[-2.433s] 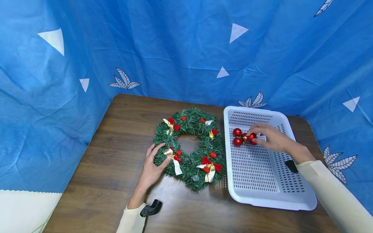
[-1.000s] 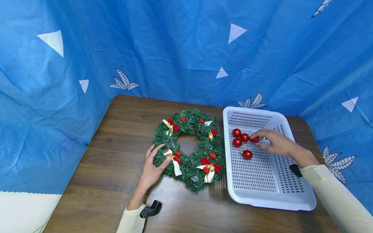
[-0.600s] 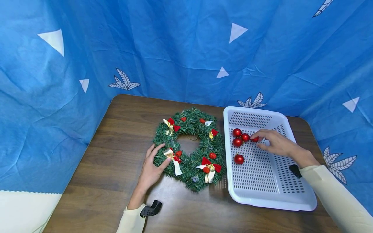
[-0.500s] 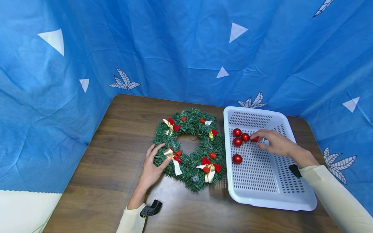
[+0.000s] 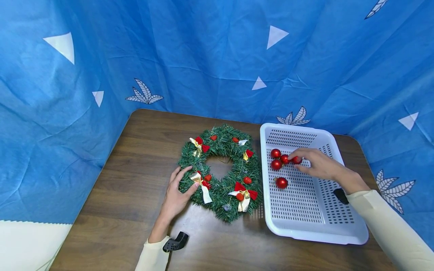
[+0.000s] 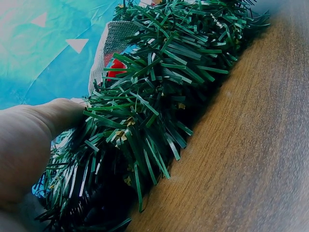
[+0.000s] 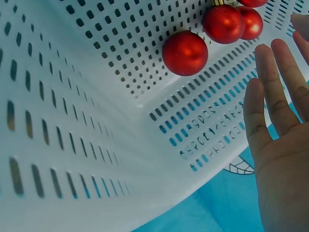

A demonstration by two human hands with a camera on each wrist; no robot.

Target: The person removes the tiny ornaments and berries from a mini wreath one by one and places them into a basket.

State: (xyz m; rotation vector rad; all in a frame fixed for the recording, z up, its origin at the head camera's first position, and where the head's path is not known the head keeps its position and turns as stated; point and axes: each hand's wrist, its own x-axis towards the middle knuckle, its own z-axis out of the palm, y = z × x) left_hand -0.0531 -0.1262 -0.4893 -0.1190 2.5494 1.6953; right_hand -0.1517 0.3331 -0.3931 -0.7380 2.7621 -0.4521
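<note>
A green Christmas wreath [image 5: 223,214] with bows lies on the table in the head view. My left hand [image 5: 176,197] rests on its left edge, thumb near a gold-and-red bow [image 5: 200,180]; the left wrist view shows the thumb [image 6: 63,113] against the tinsel. At right, several shiny red baubles [image 5: 276,165] sit in a white perforated basket [image 5: 266,195]. My right hand [image 5: 315,162] reaches over them, its fingertips at a bauble [image 5: 297,160] and the one beside it. Another bauble [image 5: 281,183] lies apart, closer to the front. In the right wrist view the visible fingers [image 7: 277,89] are extended.
The basket's raised rim [image 5: 325,241] runs around the baubles, close to the wreath's right side. Brown wooden tabletop [image 5: 129,188] extends left and in front. A blue curtain [image 5: 210,56] hangs behind the table.
One bauble has come away from the cluster, rolled toward the front left, and shifted slightly back right. My right hand drew right, then slightly left again. My left hand and the wreath stay still.
</note>
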